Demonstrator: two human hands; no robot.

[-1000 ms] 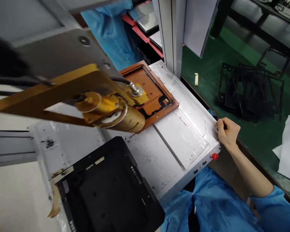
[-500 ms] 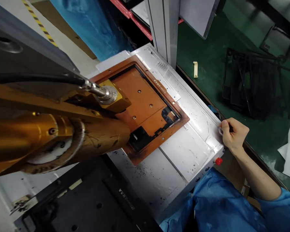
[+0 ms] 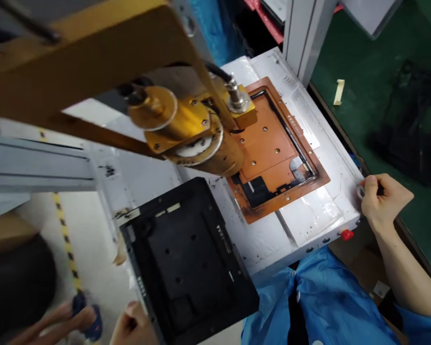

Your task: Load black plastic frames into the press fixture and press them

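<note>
My right hand [image 3: 387, 201] is closed at the right corner of the white machine bed [image 3: 309, 218], its fingers pinched round something small and whitish. At the bottom left, my left hand [image 3: 134, 326] is curled beside the lower left edge of a black plate [image 3: 197, 258]; what it grips, if anything, is hidden. The black plate has a shallow recess and lies on the left part of the bed. Behind it is an orange-brown plate [image 3: 269, 148] with a black frame [image 3: 285, 122] seated in its recess. A brass-coloured machine head [image 3: 208, 139] hangs over that plate's left side.
A red button [image 3: 346, 235] sticks out from the bed's front. Grey posts [image 3: 305, 38] rise behind. On the green surface [image 3: 359, 110] at the right are a pale strip [image 3: 339, 92] and dark frames [image 3: 413, 124]. A person's feet [image 3: 88, 316] show at the lower left.
The view has swung left, so the bed and plates appear further right and more of the black plate shows. My left hand has come into view. My right hand keeps its pinch at the corner.
</note>
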